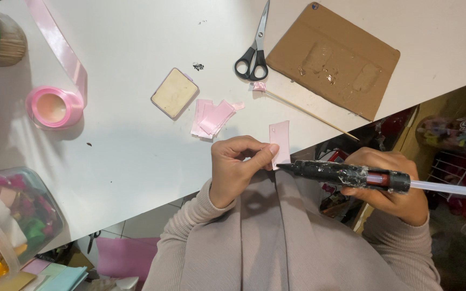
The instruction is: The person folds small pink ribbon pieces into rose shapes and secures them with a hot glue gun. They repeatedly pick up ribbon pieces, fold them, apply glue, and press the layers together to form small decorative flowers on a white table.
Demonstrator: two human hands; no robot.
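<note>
My left hand [239, 164] pinches a small pink ribbon piece [280, 141] between thumb and fingers, holding it upright just off the near edge of the white table [136, 145]. My right hand [392, 186] is wrapped around a black glue gun [346, 175], held level, its nozzle tip touching the lower edge of the ribbon piece; a clear glue stick [451, 188] pokes out the back to the right. On the table, just beyond my left hand: a loose pile of cut pink ribbon pieces [211, 117], then a small cream square pad with a pink rim [175, 93]. Black-handled scissors [254, 54] lie beside a brown cardboard sheet [333, 59] (glue blobs shine on it). A thin wooden skewer [311, 114] runs along the table edge. Far left: a pink ribbon spool [54, 106] with its tail trailing upward. A clear plastic jar of mixed coloured ribbon bits [12, 215] sits lower left.
</note>
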